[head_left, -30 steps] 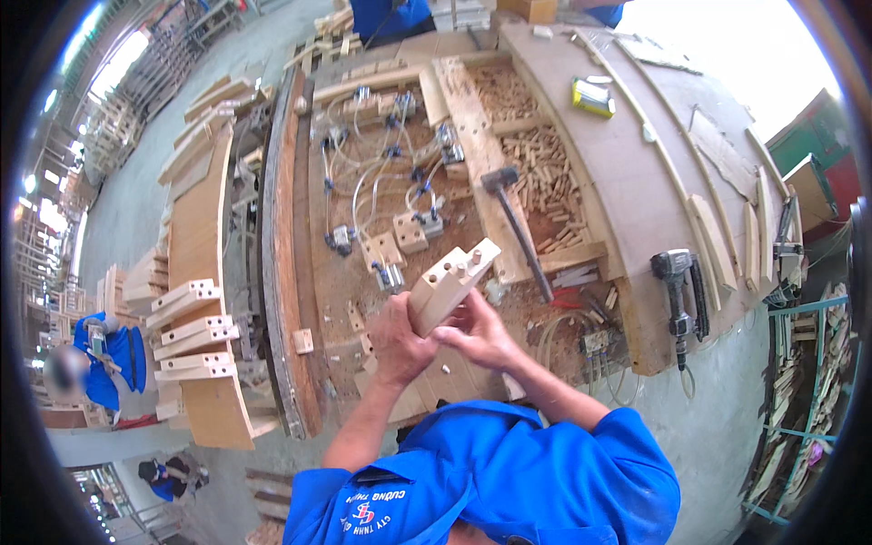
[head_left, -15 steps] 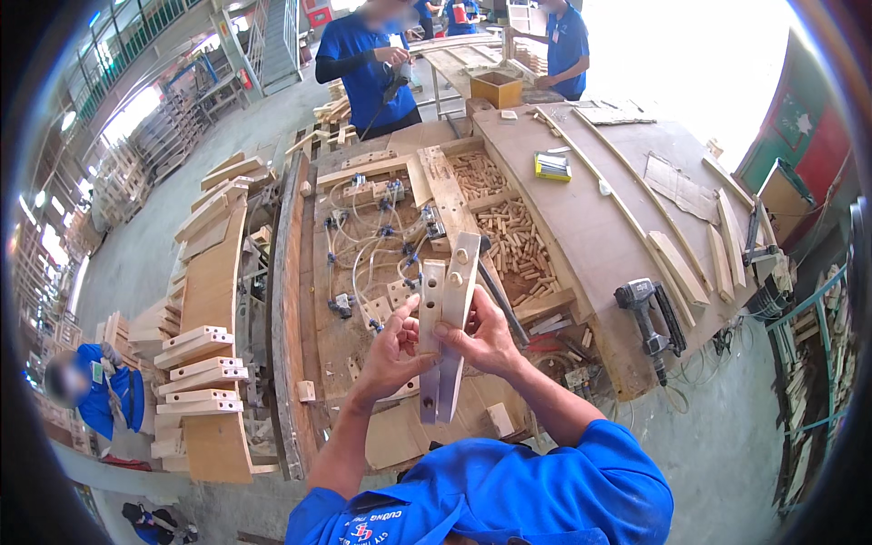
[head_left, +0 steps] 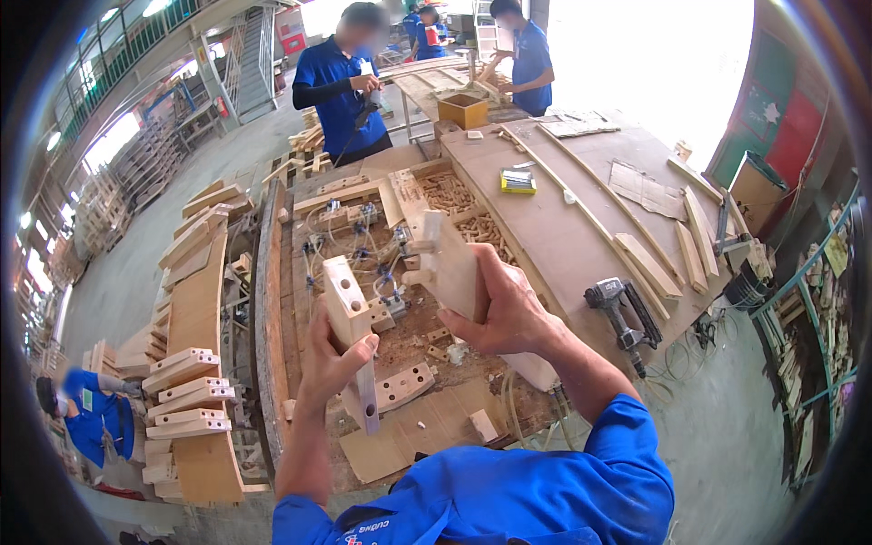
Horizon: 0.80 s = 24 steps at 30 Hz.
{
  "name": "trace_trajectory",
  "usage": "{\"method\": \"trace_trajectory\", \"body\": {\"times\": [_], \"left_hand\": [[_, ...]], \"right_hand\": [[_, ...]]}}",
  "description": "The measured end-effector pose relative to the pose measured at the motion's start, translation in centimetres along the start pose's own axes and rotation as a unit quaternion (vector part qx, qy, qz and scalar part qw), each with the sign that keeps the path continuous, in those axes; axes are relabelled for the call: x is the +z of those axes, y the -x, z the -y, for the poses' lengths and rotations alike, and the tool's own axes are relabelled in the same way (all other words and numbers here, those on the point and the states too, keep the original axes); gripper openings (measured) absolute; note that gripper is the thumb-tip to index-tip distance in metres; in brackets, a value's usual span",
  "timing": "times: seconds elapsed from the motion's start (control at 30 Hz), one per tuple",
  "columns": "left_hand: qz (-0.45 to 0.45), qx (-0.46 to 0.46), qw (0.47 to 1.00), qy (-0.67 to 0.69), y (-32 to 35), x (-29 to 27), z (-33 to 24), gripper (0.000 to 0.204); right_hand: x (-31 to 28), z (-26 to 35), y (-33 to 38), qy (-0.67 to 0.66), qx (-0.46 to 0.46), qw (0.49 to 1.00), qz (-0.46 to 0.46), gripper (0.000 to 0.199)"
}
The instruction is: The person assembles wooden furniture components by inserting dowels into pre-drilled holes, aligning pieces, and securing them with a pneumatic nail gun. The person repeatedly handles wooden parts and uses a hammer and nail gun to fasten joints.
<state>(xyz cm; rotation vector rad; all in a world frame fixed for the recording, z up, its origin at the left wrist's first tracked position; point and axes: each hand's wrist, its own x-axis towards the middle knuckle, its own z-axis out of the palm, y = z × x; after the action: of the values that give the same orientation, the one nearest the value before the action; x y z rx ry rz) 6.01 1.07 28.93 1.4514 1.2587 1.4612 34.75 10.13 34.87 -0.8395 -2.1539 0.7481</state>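
My left hand (head_left: 334, 359) is closed around a pale wooden piece with drilled holes (head_left: 348, 295), held tilted with its holed face up. My right hand (head_left: 509, 304) grips a second wooden piece (head_left: 451, 263), slightly smeared by motion, with short dowels poking out on its left side. A gap separates the two pieces above the workbench. Beneath them lies a curved wooden part with holes (head_left: 406, 386), near a sheet of cardboard (head_left: 386, 447). Just beyond my hands is a fixture with clear hoses and small metal cylinders (head_left: 363, 227).
A bin of wooden dowels (head_left: 490, 232) sits behind my right hand. The bench on the right carries a nail gun (head_left: 624, 313), a yellow box (head_left: 518, 182) and wooden strips (head_left: 595, 195). Drilled pieces (head_left: 186, 391) are stacked at left. Co-workers (head_left: 341, 100) stand beyond the bench.
The two wooden pieces, side by side before, are now apart. My left hand has moved left with one; my right hand has moved right and turned the other, showing its dowels sideways.
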Motion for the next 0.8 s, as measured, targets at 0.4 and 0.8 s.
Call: {"method": "trace_trajectory", "body": {"times": [0.4, 0.8], "left_hand": [[0.012, 0.086, 0.979, -0.183, -0.1, 0.1, -3.3, 0.068], [0.031, 0.046, 0.943, -0.329, 1.3, 0.3, -6.5, 0.080]], "right_hand": [[0.1, 1.3, 0.2, 0.146, -0.060, 0.984, 0.078, 0.071], [0.5, 2.4, 0.0, 0.215, -0.079, 0.968, 0.107, 0.065]]}}
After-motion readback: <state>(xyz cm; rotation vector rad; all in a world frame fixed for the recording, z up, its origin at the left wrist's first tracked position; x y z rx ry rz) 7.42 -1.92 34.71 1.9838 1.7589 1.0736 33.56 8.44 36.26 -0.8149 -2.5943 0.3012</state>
